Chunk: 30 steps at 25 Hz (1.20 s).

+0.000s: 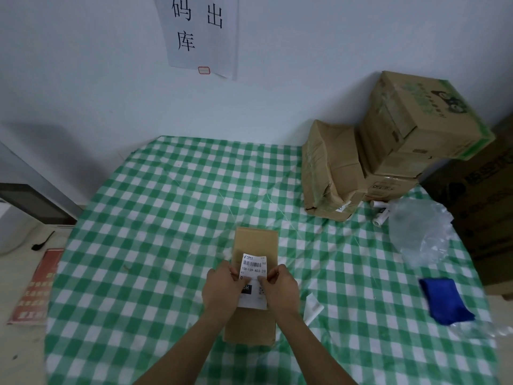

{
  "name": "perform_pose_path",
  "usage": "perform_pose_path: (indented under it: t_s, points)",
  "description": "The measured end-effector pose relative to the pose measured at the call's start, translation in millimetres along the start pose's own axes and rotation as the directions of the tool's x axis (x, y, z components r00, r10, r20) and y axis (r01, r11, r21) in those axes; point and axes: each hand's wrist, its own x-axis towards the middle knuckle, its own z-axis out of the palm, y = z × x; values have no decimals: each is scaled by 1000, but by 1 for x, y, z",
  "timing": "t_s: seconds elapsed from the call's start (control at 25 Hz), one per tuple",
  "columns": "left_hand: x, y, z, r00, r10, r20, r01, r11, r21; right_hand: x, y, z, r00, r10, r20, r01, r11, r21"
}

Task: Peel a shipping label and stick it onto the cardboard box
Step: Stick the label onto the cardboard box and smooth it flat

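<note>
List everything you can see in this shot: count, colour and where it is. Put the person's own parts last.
green-and-white checked tablecloth: one, covering the table.
small flat brown cardboard box: one, table centre, under the hands.
white printed shipping label: one, held over the small box.
large brown cardboard boxes: several, stacked at the far right by the wall.
clear crumpled plastic bag: one, right side.
folded blue cloth: one, right edge.
white paper strip: one, right of the small box.
white paper wall sign: one, black characters, on the wall.
red printed sheet: one, left of the table.
left hand: fingers on the label's left edge.
right hand: fingers on its right edge.
</note>
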Motion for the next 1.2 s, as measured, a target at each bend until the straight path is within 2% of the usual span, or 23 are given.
perform_pose_path:
  t_s: [0.08, 0.24, 0.36, 0.52, 0.68, 1.2]
  points:
    - [0, 3, 0, 999, 32, -5, -31, 993, 111, 0, 0, 0, 1000, -18, 16, 18, 1000, -14]
    - [-1, 8, -1, 998, 60, -11, -57, 978, 202, 0, 2, -2, 998, -32, 56, 30, 999, 42]
    - [0, -2, 2, 999, 35, 16, -37, 987, 154, 0, 4, -4, 995, -50, 82, 42, 995, 92]
    - [3, -18, 7, 995, 19, 98, -23, 999, 32, 3, 6, -4, 993, -56, 105, 47, 995, 87]
    - [3, -21, 6, 994, 41, 104, -40, 999, -9, 3, 6, -3, 992, -40, 116, 34, 998, 55]
    - [7, -24, 8, 990, 51, 133, -56, 998, 28, 4, -2, -8, 992, -5, 129, 8, 1000, -18]
